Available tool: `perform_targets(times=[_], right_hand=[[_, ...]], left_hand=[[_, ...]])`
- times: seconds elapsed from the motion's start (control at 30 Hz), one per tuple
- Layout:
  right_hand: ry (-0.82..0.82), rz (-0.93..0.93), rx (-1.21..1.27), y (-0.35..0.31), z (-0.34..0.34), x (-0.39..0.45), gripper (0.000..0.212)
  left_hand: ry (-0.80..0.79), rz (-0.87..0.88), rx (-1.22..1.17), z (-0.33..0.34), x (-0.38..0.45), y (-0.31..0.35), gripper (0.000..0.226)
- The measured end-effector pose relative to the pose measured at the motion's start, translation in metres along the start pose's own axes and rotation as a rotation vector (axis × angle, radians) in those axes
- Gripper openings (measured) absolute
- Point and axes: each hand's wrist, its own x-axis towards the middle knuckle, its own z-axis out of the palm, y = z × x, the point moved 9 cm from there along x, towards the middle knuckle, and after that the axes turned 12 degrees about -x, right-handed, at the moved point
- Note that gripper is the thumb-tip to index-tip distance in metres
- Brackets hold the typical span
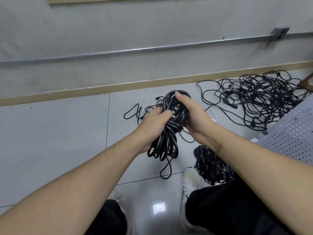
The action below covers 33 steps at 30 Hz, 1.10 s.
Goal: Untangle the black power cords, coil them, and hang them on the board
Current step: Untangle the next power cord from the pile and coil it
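Here, gripped in both hands: left hand curled round the waist of the coiled cord, right hand wrapped over its upper loops, thumb on top. Held up above the tiled floor, near the wall. Likely to spring apart if either grip slackens before the wrap is tied off; loose tail dangling below, apt to snag on a shoe or drag in the strands lying just beyond the hands. Could also pick up a fresh knot from the big tangle.

Counted: one coil in hand; one finished bundle on the floor by the right shoe; one tangled heap at right, cords within too many to tell; two hands; two shoes; one perforated panel at right edge, perhaps the board.
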Motion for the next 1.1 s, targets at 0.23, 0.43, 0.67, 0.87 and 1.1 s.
perform_targets(times=[0.23,0.43,0.67,0.87,1.1], right_hand=[[0.096,0.041,0.19,0.002,0.001,0.001,0.032],[0.078,0.062,0.239,0.006,0.005,0.0,0.034],[0.039,-0.015,0.291,-0.008,0.007,0.001,0.025],[-0.05,-0.018,0.375,-0.014,0.008,0.0,0.024],[0.049,-0.255,0.015,-0.045,-0.01,-0.004,0.029]], left_hand=[[-0.058,-0.025,-0.086,0.011,-0.004,0.003,0.013],[-0.058,-0.062,-0.158,0.012,-0.007,0.001,0.014],[-0.02,-0.028,-0.224,0.011,-0.012,0.005,0.012],[-0.068,-0.044,-0.224,0.016,-0.012,0.004,0.016],[-0.108,0.032,-0.29,0.017,-0.012,0.011,0.029]])
